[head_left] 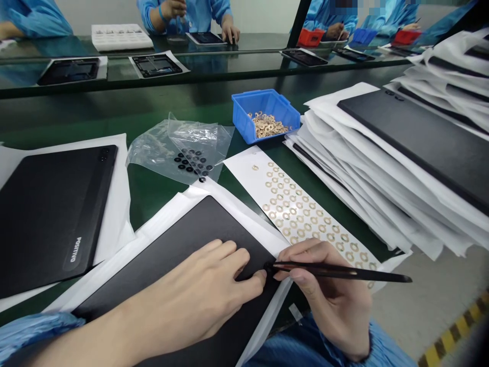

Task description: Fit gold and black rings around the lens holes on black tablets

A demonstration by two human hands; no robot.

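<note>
My left hand [214, 285] lies on the black tablet back cover [179, 239], fingers bent, with a gap between index finger and thumb. The thumb tip rests beside a small dark round spot [269, 267] near the cover's right corner. In my right hand [328, 290] is a pair of black tweezers [344, 271], its tips at that spot. Whether the tips pinch a small part I cannot tell. White wrapping sheet [160, 224] lies under the cover. Close by is a white sheet of ring-shaped stickers [301, 204], partly behind my right hand.
Black rings [191, 160] lie on a clear plastic bag [153, 145]. A blue bin [244, 120] holds tan rings. Left is a cover marked POSITIVO [57, 204]; right, a tall stack of wrapped covers [355, 153]. Co-workers in blue sit across the conveyor line [229, 63].
</note>
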